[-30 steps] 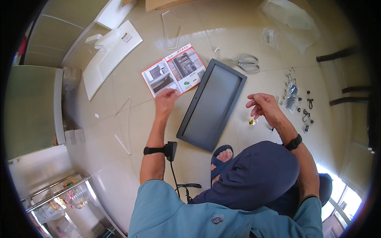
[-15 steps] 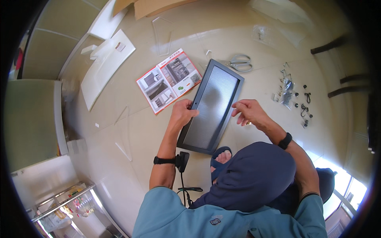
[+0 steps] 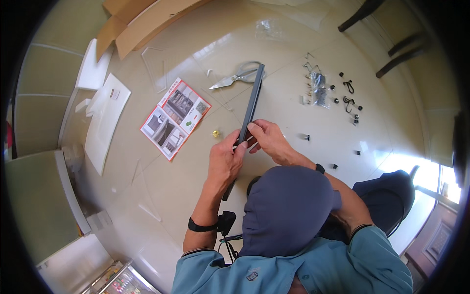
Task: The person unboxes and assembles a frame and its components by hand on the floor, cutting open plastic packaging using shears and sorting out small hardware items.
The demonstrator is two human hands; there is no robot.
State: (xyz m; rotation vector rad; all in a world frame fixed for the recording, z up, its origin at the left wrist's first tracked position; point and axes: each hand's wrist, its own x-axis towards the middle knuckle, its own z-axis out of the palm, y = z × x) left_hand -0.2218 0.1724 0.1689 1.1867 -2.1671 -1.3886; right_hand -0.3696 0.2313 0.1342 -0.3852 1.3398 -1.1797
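A dark grey framed panel point(image 3: 252, 100) is turned edge-on to me, so only its narrow side shows. My left hand point(image 3: 226, 159) is closed around the panel's near half, thumb along the edge. From the other side my right hand point(image 3: 269, 139) comes up against the same edge. Its fingers are bent and pinched together; whatever lies between them is hidden. On the floor left of the panel is a small yellow knob-like piece point(image 3: 216, 133). Grey-handled scissors point(image 3: 237, 78) lie beyond, partly covered by the panel's far end.
A red-bordered leaflet point(image 3: 176, 119) lies to the left, with a white curved board point(image 3: 108, 122) farther left. On the right are a clear bag of small parts point(image 3: 319, 90), black hooks point(image 3: 348, 87) and several black fittings point(image 3: 307, 137). A cardboard box point(image 3: 147, 27) stands at the far left.
The panel has gone from showing its ribbed face to standing edge-on. My right hand has moved in to its edge. My view has shifted, bringing the yellow piece into sight.
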